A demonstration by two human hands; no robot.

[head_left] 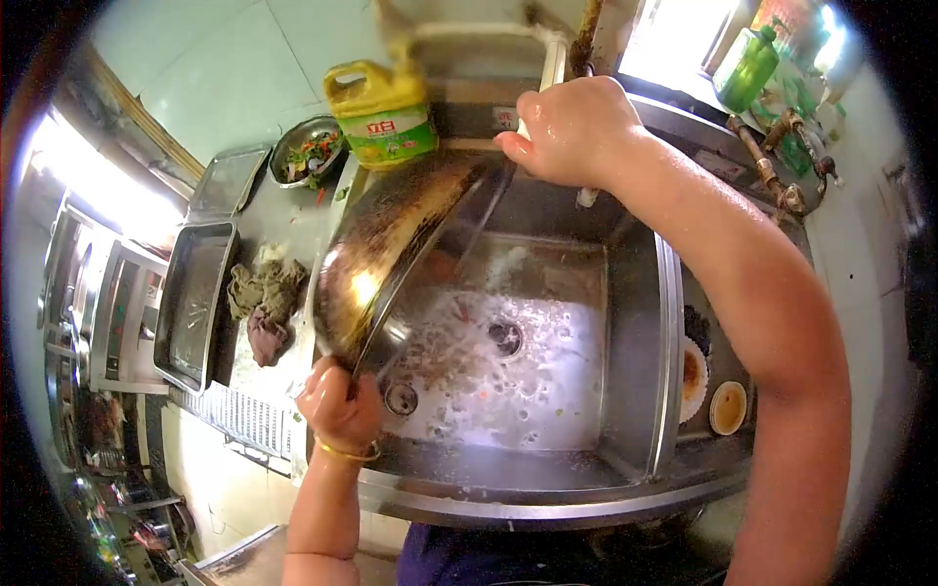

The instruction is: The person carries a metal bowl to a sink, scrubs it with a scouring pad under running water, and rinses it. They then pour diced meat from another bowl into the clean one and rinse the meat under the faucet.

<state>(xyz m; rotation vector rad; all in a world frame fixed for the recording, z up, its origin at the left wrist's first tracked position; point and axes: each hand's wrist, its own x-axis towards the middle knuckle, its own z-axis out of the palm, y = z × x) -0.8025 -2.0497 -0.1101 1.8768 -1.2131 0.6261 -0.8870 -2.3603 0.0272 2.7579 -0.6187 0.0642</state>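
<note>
A large wok (pixel 396 249) with a browned, scorched outer side is tilted on edge over the left part of a steel sink (pixel 630 332). My left hand (pixel 340 402), with a yellow bangle at the wrist, is closed on the wok's near rim. At the wok's far end, my wet right hand (pixel 576 132) is closed around what looks like the white faucet spout (pixel 586 197), whose tip shows below the fist. The fingers partly hide what it grips. Foamy water and small food bits lie on the sink bottom around the drain (pixel 505 338).
Behind the wok stands a yellow detergent jug (pixel 386 117). Left of it are a bowl of vegetable scraps (pixel 309 151), rags (pixel 266 303) and a metal tray (pixel 195 303). A small round dish (pixel 728 407) sits in the right basin; a green bottle (pixel 746 70) stands at the back right.
</note>
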